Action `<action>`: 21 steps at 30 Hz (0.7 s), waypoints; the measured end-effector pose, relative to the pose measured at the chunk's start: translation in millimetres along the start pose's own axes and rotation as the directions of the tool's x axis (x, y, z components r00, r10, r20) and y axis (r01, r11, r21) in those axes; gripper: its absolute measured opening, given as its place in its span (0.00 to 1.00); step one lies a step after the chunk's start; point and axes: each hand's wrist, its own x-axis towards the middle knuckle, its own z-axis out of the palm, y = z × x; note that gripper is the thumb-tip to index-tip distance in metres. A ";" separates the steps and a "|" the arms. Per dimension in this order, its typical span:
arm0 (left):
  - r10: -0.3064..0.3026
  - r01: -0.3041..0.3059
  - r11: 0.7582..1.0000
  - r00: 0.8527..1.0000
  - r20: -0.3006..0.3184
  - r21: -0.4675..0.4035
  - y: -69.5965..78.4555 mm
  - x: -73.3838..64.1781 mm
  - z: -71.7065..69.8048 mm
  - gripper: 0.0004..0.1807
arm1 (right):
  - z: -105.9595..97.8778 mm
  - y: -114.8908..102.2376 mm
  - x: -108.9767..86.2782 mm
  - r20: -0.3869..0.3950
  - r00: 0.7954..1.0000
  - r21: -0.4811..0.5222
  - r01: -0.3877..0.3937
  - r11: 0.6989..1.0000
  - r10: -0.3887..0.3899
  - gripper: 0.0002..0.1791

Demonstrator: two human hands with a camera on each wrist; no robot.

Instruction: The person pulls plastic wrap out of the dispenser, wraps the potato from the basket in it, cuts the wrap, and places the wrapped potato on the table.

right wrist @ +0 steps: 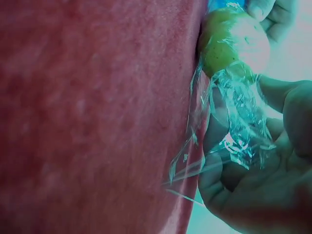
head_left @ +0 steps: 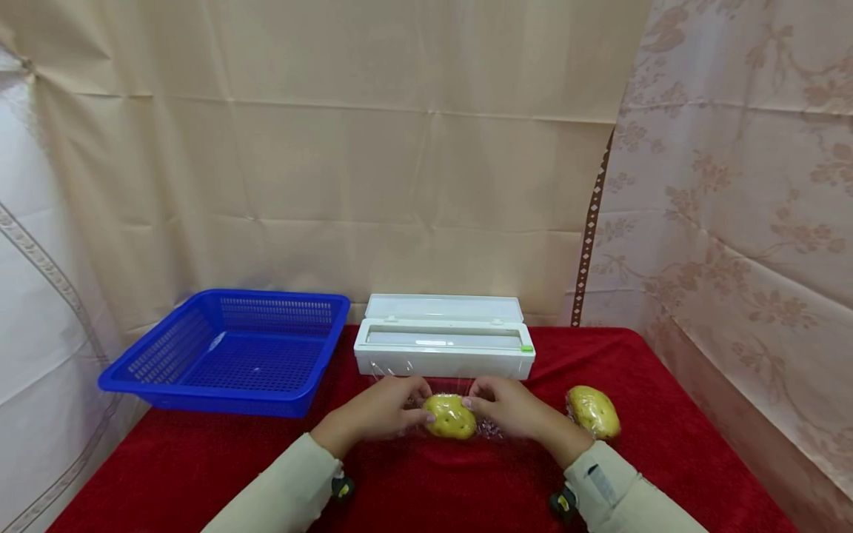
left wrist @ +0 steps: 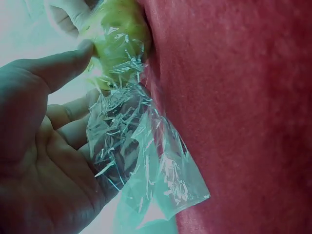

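Note:
A yellow potato in clear plastic wrap is between my two hands, low over the red cloth. My left hand holds its left end, the thumb on the potato and the fingers behind. Crinkled plastic wrap trails from that end across the left fingers. At the other end my right hand grips, its thumb by the potato's edge. More twisted wrap spreads over the curled right fingers. A second wrapped potato lies to the right, beyond the right wrist.
Behind the hands stands a white cling film dispenser with its lid raised and a roll inside. A blue plastic basket sits at the back left. The red cloth covers the table, with curtains behind and at the sides.

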 end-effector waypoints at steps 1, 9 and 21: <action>0.005 -0.005 1.000 1.000 -0.006 0.009 -0.7 0.8 0.1 0.17 | 0.3 -0.9 0.8 -0.016 1.000 -0.019 -0.004 1.000 0.004 0.12; 0.045 -0.038 0.994 0.997 -0.060 0.103 -0.7 5.0 2.6 0.17 | 2.7 -7.2 5.1 -0.150 0.987 -0.194 -0.087 0.977 0.058 0.12; -0.032 0.052 0.985 0.992 -0.122 0.165 10.5 7.8 6.7 0.14 | 11.6 -16.2 13.7 -0.340 0.935 -0.365 -0.033 0.930 -0.100 0.10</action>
